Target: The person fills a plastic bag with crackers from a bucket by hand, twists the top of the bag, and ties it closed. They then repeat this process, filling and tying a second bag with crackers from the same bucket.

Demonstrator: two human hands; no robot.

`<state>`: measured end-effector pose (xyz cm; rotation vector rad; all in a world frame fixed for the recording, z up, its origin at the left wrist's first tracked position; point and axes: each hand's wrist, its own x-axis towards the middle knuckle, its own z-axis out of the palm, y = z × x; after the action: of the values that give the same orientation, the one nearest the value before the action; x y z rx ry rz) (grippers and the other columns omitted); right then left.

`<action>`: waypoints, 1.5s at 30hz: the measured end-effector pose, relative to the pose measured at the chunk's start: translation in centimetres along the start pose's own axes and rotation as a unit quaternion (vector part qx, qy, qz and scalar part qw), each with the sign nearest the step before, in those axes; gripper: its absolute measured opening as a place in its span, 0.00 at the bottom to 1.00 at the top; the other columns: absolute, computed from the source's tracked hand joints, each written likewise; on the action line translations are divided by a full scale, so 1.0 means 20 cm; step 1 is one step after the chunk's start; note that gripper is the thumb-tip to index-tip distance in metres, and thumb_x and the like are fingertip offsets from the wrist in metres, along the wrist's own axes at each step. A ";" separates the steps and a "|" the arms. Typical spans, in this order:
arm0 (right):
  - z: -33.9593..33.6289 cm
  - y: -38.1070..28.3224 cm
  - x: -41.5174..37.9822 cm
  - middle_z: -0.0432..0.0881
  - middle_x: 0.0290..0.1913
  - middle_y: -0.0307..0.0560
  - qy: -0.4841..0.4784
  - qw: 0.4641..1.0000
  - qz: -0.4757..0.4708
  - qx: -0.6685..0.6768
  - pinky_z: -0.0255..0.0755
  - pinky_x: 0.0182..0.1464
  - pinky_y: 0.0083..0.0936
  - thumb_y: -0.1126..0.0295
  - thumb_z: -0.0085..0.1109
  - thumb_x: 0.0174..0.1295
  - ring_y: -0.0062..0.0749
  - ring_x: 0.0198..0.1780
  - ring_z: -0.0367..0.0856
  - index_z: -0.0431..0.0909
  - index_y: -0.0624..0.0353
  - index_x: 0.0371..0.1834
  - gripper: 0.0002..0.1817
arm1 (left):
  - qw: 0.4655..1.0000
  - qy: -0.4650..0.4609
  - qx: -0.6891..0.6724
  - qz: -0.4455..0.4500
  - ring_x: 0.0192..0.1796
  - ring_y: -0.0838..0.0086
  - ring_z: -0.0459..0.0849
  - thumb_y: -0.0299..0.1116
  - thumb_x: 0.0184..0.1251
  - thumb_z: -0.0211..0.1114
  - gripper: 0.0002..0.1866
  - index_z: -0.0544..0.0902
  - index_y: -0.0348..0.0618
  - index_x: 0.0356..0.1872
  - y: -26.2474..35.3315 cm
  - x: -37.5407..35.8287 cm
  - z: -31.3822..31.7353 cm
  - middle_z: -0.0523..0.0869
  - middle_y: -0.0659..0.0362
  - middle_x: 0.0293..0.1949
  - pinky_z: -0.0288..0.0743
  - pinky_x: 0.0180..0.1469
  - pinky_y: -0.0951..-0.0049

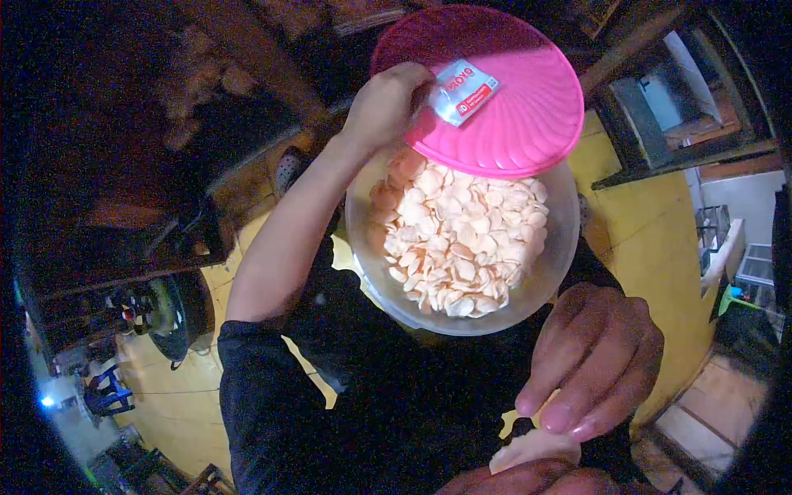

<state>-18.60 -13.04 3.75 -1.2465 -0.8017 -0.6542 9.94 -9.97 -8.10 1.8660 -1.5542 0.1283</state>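
Note:
My left hand (389,103) reaches up and grips the left side of a pink ribbed plastic lid (532,107), its fingertips beside a silvery label (466,92) with red print. The lid is tilted over the far part of a translucent round tub (565,219). Many pale round crackers (462,239) fill the tub, which rests by my lap. Close to the camera, my right hand (594,363) pinches a single pale cracker (536,450) between thumb and fingertips. A rounded shape at the bottom edge covers part of this cracker; I cannot make it out.
Yellow floor tiles (652,239) lie around me. On the left stands a dark wok-like pan (177,318), with a blue stool (111,392) farther off. Wooden furniture (685,153) is at the upper right, and a green object (734,299) sits at the far right.

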 end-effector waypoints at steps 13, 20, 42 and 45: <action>-0.02 0.11 0.08 0.87 0.43 0.54 -0.076 0.993 0.000 0.094 0.79 0.29 0.23 0.72 0.61 0.63 0.41 0.34 0.88 0.84 0.62 0.34 0.05 | 0.993 0.056 -0.099 -0.031 0.32 0.56 0.88 0.28 0.64 0.65 0.08 0.81 0.41 0.43 0.10 -0.05 -0.07 0.87 0.49 0.34 0.82 0.37 0.63; -0.19 0.32 0.00 0.83 0.49 0.52 0.034 0.728 0.271 -0.629 0.78 0.48 0.33 0.73 0.67 0.54 0.38 0.50 0.84 0.79 0.62 0.35 0.08 | 0.983 0.056 -0.175 -0.027 0.28 0.61 0.88 0.28 0.64 0.65 0.09 0.78 0.42 0.43 0.27 -0.10 -0.12 0.87 0.50 0.33 0.81 0.33 0.66; -0.31 0.33 -0.06 0.86 0.41 0.57 0.079 0.585 0.270 -0.760 0.78 0.45 0.32 0.68 0.52 0.69 0.45 0.41 0.87 0.80 0.61 0.51 0.13 | 0.993 0.003 -0.108 0.047 0.41 0.51 0.84 0.27 0.57 0.66 0.11 0.80 0.38 0.42 0.34 -0.11 -0.07 0.81 0.49 0.34 0.79 0.43 0.57; -0.38 0.26 -0.04 0.86 0.42 0.54 0.130 0.564 0.218 -0.786 0.78 0.46 0.29 0.67 0.53 0.69 0.41 0.41 0.87 0.80 0.62 0.51 0.13 | 0.996 0.033 -0.075 0.019 0.42 0.50 0.84 0.25 0.56 0.65 0.11 0.81 0.39 0.41 0.19 -0.05 -0.02 0.81 0.48 0.34 0.78 0.45 0.57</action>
<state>-13.63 -19.39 -0.77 -2.7108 0.7231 -1.1156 6.37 -8.96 -6.56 1.6994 -1.5123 0.0867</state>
